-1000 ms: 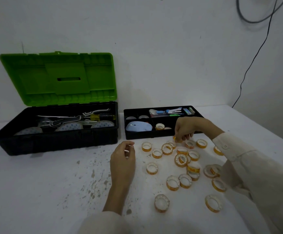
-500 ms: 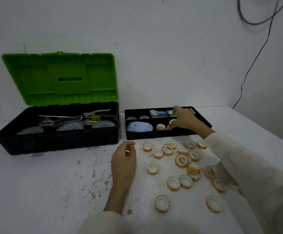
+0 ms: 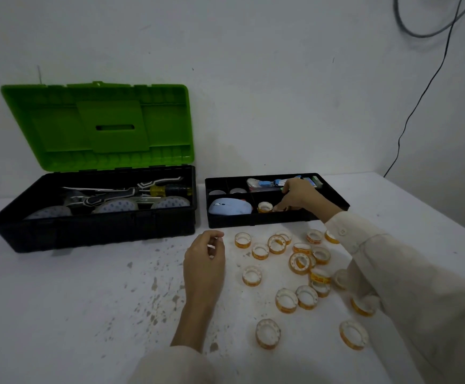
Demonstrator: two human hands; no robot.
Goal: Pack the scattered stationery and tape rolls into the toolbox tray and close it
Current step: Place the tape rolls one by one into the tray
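Note:
The black toolbox tray (image 3: 256, 221) sits on the white table, right of the toolbox (image 3: 92, 225), whose green lid (image 3: 98, 126) stands open. My right hand (image 3: 299, 195) reaches down into the tray's front right compartment and pinches a tape roll (image 3: 289, 208) that is mostly hidden under its fingers. Another tape roll (image 3: 264, 207) lies in that compartment just left of the fingertips. Several orange-edged tape rolls (image 3: 299, 263) lie scattered on the table in front of the tray. My left hand (image 3: 205, 259) rests on the table, loosely curled, holding nothing.
The tray also holds a light blue mouse (image 3: 230, 207) and small stationery (image 3: 267, 183) at the back. The toolbox holds a screwdriver (image 3: 164, 189) and big tape rolls. A black cable (image 3: 420, 101) hangs on the wall at the right. The table's right edge runs close by.
My right hand lifted a tape roll from the table, carried it over the tray and lowered it into the front right compartment. My left hand stayed where it was.

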